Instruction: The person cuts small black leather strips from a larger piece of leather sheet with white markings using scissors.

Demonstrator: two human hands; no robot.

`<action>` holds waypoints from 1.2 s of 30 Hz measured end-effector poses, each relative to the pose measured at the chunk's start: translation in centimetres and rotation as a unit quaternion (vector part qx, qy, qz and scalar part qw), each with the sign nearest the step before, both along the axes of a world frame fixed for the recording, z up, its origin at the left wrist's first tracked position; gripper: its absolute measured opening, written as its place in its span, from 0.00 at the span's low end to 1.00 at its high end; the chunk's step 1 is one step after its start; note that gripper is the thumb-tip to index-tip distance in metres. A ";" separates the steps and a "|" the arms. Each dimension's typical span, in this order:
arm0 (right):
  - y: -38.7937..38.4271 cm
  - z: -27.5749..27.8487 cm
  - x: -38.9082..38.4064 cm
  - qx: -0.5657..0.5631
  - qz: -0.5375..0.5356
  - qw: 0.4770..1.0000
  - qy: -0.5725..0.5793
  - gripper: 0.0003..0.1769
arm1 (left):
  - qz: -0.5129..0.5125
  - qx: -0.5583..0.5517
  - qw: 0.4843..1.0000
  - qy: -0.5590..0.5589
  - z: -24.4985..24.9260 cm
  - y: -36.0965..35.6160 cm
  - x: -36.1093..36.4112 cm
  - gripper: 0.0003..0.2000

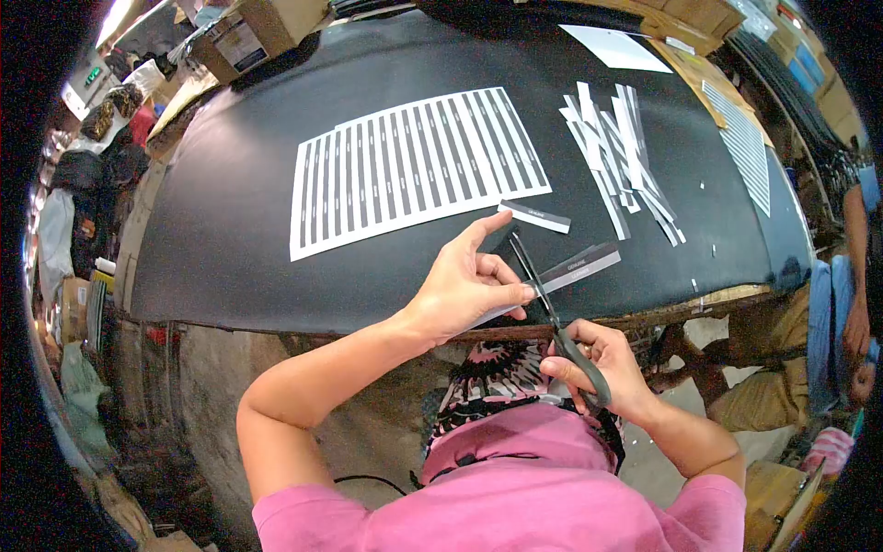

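Observation:
My left hand pinches a printed paper strip between thumb and fingers, its index finger stretched out. The strip is grey and black with small white lettering. My right hand is closed around the handles of black-handled scissors. Their blades point away from me and cross the strip right beside my left thumb. Just beyond the left index fingertip lies a short black-and-white strip on the table. Behind it is a sheet printed with dark and white stripes.
The black-topped table carries a loose pile of cut strips at the right. A white sheet and a striped sheet lie farther right. A cardboard box stands at the back left. Another person's arm shows at the right edge.

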State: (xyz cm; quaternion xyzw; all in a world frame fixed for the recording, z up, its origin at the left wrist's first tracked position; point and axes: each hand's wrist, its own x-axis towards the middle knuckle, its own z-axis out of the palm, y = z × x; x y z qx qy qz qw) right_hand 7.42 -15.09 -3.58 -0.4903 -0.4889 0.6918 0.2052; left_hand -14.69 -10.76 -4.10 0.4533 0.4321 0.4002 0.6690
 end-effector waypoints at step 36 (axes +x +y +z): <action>9.8 0.9 -11.8 0.532 0.189 0.806 -0.178 0.26 | 0.179 0.136 0.974 0.003 3.4 0.5 -5.6 0.14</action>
